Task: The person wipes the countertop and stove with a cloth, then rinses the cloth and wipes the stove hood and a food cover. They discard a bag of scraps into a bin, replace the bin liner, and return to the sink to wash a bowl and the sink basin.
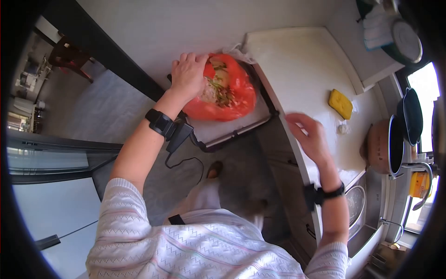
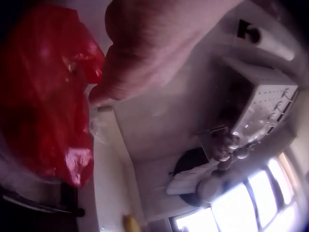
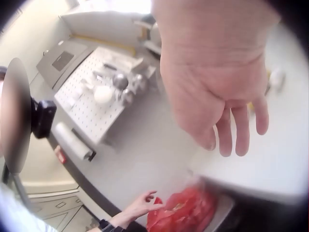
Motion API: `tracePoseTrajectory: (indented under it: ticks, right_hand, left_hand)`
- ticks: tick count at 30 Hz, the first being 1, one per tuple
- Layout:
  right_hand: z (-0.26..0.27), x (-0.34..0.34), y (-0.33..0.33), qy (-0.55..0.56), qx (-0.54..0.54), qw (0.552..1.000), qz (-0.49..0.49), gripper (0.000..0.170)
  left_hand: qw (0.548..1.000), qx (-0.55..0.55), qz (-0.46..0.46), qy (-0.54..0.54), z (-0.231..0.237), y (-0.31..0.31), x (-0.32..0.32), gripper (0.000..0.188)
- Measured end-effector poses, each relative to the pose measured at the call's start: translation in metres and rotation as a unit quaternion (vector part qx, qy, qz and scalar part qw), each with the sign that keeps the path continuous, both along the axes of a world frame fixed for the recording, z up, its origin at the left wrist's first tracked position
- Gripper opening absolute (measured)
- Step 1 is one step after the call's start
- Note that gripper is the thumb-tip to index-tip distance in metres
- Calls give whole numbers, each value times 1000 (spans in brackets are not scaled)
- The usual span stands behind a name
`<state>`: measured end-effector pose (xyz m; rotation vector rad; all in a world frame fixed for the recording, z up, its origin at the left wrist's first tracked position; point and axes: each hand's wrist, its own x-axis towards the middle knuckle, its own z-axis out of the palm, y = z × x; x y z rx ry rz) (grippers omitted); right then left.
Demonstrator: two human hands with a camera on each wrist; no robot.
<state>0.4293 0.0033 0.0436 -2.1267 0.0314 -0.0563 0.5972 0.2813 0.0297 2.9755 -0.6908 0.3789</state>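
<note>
A red plastic bag [image 1: 241, 100] with mixed scraps inside hangs open over a pale tray-like holder with a dark rim [image 1: 232, 135]. At its upper left edge is my left hand [image 1: 189, 76], fingers loosely bent and apart, the thumb side against the plastic. The left wrist view shows the thumb side of this hand [image 2: 149, 48] beside the red bag [image 2: 48, 96]. My right hand [image 1: 310, 137] hovers empty over the counter edge, its fingers relaxed; in the right wrist view the hand [image 3: 217, 87] hangs palm visible, apart from the bag [image 3: 186, 210].
The white counter [image 1: 297, 60] runs along the right, with a yellow sponge [image 1: 340, 104] and a crumpled white scrap [image 1: 344, 128] on it. Farther right are a large pot [image 1: 381, 146] and a sink [image 1: 355, 204]. A dark door frame [image 1: 116, 53] stands at the left.
</note>
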Motion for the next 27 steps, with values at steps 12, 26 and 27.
tracePoseTrajectory:
  ticks: [12,26,27]
  right_hand:
    - [-42,151,90,47,-452,890,-19,42]
    - [6,163,66,17,345,929,-134,19]
    - [14,162,66,35,387,914,-115,20]
  left_hand:
    - [935,-342,-9,86,11,90,21,20]
    - [633,-676,-138,352,56,83,-4,16]
    - [634,-674,-140,352,61,81,-4,16]
